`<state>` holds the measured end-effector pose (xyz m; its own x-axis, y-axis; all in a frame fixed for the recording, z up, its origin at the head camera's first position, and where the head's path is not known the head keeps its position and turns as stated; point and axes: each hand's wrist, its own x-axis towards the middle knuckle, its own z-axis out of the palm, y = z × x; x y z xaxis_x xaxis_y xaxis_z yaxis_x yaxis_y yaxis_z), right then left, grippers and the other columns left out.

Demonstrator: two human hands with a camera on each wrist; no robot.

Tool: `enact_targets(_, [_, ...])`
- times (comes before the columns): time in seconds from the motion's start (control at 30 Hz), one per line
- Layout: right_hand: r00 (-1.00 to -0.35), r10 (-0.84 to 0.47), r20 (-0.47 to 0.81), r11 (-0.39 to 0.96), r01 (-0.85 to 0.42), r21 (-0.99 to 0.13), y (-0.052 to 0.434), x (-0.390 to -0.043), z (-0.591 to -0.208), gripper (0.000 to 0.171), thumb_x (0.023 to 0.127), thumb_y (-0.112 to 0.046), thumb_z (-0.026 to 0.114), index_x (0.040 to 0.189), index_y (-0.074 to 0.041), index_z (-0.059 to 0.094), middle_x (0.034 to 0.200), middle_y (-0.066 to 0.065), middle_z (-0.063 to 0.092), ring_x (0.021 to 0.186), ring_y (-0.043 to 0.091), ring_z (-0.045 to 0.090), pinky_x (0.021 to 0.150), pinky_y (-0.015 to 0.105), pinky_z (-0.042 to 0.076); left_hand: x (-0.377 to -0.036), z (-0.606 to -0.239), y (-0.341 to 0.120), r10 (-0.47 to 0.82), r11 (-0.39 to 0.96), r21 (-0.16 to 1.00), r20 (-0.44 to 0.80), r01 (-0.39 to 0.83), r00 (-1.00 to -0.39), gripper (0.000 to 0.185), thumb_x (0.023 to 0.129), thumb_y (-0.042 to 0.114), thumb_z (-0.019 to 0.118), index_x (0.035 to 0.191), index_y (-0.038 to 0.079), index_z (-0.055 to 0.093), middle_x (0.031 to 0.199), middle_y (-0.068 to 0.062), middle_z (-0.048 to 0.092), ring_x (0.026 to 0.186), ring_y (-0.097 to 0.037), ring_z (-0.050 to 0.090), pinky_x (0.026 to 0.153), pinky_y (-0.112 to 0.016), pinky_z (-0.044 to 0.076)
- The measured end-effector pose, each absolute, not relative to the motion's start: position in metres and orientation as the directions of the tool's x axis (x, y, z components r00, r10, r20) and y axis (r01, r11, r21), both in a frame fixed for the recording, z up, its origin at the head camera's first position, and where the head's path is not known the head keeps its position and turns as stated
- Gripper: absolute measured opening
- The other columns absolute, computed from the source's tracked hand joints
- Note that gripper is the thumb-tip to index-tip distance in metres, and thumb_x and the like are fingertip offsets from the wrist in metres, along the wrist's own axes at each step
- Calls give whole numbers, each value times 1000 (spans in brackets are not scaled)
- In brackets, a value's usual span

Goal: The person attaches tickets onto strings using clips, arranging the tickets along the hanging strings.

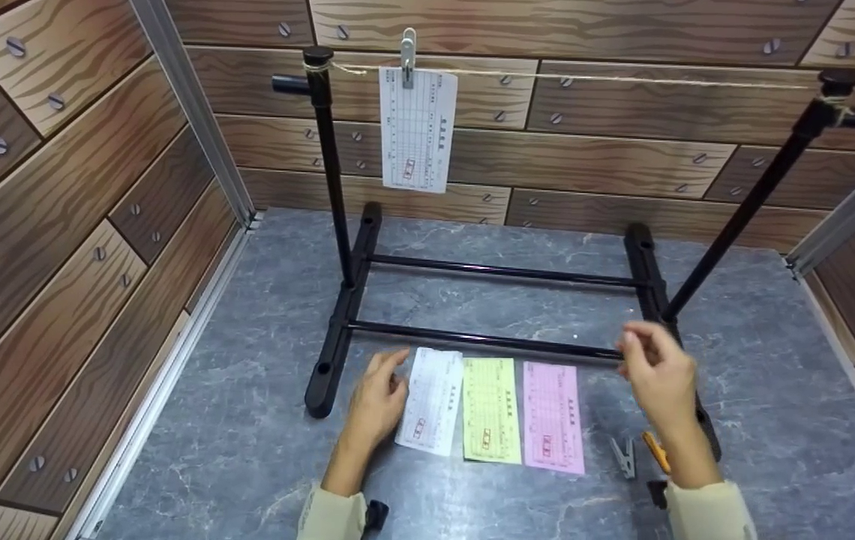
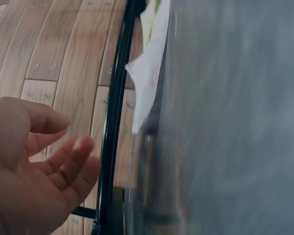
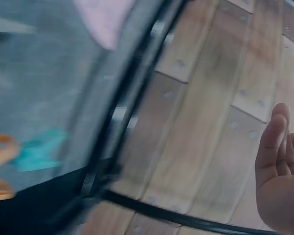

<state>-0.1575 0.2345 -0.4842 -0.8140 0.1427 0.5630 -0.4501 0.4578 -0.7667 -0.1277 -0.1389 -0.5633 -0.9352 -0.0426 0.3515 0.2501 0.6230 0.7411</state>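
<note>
My left hand (image 1: 377,397) hovers just left of a white printed slip (image 1: 431,401), its fingers loosely bent with nothing in them; the left wrist view shows a gap between this hand (image 2: 49,166) and the paper (image 2: 149,73). Beside that slip lie a yellow slip (image 1: 491,411) and a pink slip (image 1: 553,417). Above the rack's right foot, my right hand (image 1: 664,379) is raised with relaxed fingers, and no object shows in it. Below it are a grey clothespin (image 1: 624,456) and an orange clothespin (image 1: 655,452). A teal clothespin (image 3: 41,151) appears blurred in the right wrist view.
A black rack (image 1: 487,341) stands on the grey marbled tabletop (image 1: 247,420). Twine (image 1: 622,78) spans its two posts. A grey clothespin (image 1: 408,58) holds another white slip (image 1: 418,135) on the twine near the left post. Wood-patterned walls (image 1: 622,169) enclose the back and sides.
</note>
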Motion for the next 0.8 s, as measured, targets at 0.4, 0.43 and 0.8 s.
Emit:
enact_targets(0.4, [-812,153,563,736,-286,-613,254,-152,-547,12,88,1,69,97,-2,74,76,4,69,61,0,54,60,17,40,-117,-572,-130,-22,773,586,410,244,-912,40,85,2,74,125,4,69,110,-9,65,92,-30,64,74,-46,53])
enact_targets(0.43, [-826,163,540,741,-259,-620,256,-152,-547,12,89,-1,68,98,-2,74,77,5,70,63,5,57,61,20,42,-115,-573,-129,-37,778,586,400,225,-916,41,84,4,75,125,4,69,110,-9,65,94,-31,64,76,-46,53])
enact_targets(0.8, [-992,124,-12,841,111,-529,279,-143,-546,49,97,-26,63,136,4,54,126,36,48,110,56,50,85,65,42,-104,-575,-119,21,812,571,181,123,-983,66,81,21,83,138,0,57,116,-19,59,105,-39,58,84,-52,51])
